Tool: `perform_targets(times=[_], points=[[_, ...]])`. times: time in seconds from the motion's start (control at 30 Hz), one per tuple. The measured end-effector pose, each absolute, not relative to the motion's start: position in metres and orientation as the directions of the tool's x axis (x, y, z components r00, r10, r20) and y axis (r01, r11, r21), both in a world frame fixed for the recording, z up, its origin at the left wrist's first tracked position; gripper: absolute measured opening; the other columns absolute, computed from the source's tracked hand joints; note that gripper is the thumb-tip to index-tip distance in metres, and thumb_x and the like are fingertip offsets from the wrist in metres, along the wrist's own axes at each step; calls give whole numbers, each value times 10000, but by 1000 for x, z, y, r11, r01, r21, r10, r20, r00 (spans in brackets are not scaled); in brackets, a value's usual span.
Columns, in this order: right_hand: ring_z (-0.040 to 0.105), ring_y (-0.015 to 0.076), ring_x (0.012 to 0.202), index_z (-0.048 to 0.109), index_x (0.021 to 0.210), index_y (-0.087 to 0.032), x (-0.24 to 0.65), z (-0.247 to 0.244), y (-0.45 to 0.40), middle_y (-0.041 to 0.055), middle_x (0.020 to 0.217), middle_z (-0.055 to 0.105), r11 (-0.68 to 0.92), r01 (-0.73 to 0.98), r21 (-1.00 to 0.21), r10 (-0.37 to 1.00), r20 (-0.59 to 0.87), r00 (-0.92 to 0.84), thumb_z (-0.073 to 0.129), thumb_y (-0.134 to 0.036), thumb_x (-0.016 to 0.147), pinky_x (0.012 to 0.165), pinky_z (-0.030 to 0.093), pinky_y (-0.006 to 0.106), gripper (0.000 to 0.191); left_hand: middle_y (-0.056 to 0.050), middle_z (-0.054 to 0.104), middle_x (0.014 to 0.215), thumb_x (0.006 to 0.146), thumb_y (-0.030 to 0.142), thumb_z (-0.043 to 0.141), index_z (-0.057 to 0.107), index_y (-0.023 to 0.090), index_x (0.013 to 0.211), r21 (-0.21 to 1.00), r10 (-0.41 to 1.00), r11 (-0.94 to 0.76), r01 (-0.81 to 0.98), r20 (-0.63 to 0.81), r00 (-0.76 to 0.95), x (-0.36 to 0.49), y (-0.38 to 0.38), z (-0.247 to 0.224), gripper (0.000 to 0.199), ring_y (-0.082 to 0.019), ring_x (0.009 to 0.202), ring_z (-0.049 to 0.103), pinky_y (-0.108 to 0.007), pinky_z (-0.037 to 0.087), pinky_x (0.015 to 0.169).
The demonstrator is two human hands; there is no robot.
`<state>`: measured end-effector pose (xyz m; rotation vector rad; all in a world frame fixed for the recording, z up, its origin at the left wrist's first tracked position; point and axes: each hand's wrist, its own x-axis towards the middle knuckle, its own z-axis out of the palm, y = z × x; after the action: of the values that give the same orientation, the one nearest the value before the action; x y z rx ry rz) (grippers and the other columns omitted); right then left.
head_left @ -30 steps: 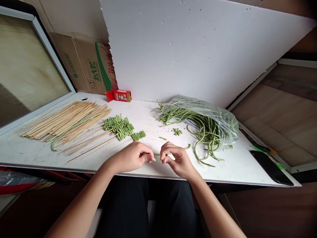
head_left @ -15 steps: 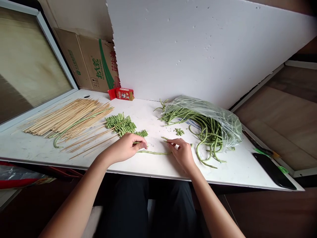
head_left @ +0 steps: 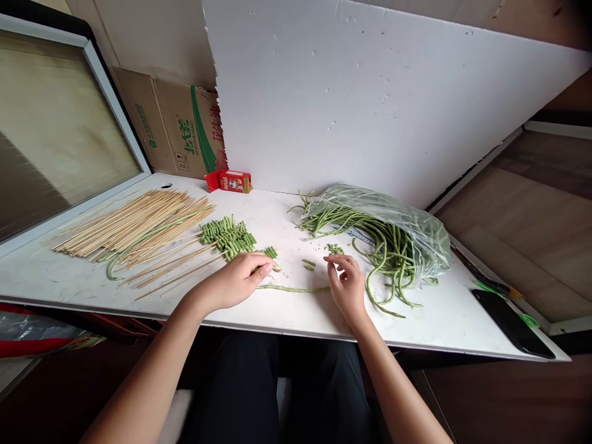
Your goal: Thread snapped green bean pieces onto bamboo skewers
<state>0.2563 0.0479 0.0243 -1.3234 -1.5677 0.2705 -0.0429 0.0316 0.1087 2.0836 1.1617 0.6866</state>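
My left hand (head_left: 245,276) is closed on a green bean piece (head_left: 276,268), whose end shows past the fingertips. To its right my right hand (head_left: 345,280) has its fingers bent and apart, with nothing seen between them. Two short bean pieces (head_left: 309,264) lie between the hands. A long bean (head_left: 293,289) stretches across the white table nearer me, its right end by my right hand. Skewered rows of cut beans (head_left: 229,235) lie beyond my left hand. A small heap of bean bits (head_left: 335,249) is just behind my right fingertips.
Bare bamboo skewers (head_left: 139,222) are spread at the left, one long bean across them. A plastic bag (head_left: 388,213) of long beans (head_left: 393,246) is at the right. Farther back stand a red box (head_left: 235,181) and a carton (head_left: 178,132). A black phone (head_left: 511,320) lies far right.
My right hand has let go of the bean piece and moved right, its fingers opening. Two short pieces now lie between the hands. The view has tilted slightly upward.
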Motion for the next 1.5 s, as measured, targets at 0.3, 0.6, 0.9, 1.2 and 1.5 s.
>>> perform_targets(times=[0.3, 0.6, 0.9, 1.2, 1.5], points=[[701, 249, 1043, 736, 1300, -288, 228, 68, -2, 104, 1203, 759, 469, 263, -843, 878, 412, -242, 810, -366, 934, 716, 576, 337, 381, -53, 741, 1121, 1047, 269, 580, 786, 288, 1265, 769, 824, -474, 429, 216, 524, -33, 19, 113, 300, -191, 1027, 694, -297, 528, 937], [651, 218, 813, 815, 1077, -276, 215, 72, -15, 63, 922, 766, 619, 295, -728, 784, 593, -184, 804, -272, 946, 643, 538, 365, 131, -43, 817, 984, 923, 277, 779, 842, 238, 1000, 834, 854, -435, 341, 261, 451, -11, 10, 117, 107, -196, 890, 750, -273, 584, 792], [610, 250, 928, 742, 1059, -273, 214, 71, -15, 65, 954, 728, 665, 400, -631, 739, 632, -232, 686, -203, 1015, 754, 516, 400, 100, -22, 787, 874, 928, 233, 752, 828, 225, 948, 833, 852, -431, 346, 249, 462, -5, 9, 113, 79, -152, 756, 689, -246, 541, 696], [594, 270, 963, 718, 910, -282, 213, 71, -16, 58, 904, 706, 659, 387, -645, 751, 589, -298, 553, -112, 1014, 867, 507, 452, 258, -27, 773, 829, 905, 64, 578, 786, 211, 841, 788, 792, -496, 364, 238, 563, 0, 11, 108, 263, -172, 788, 704, -275, 529, 730], [614, 213, 745, 784, 918, -240, 259, 45, 24, 65, 920, 778, 417, 398, -817, 905, 416, -93, 771, -456, 947, 670, 484, 352, 218, -43, 790, 908, 984, 376, 642, 777, 205, 939, 731, 913, -366, 577, 160, 376, -47, 32, 110, 223, -200, 816, 710, -291, 521, 718]])
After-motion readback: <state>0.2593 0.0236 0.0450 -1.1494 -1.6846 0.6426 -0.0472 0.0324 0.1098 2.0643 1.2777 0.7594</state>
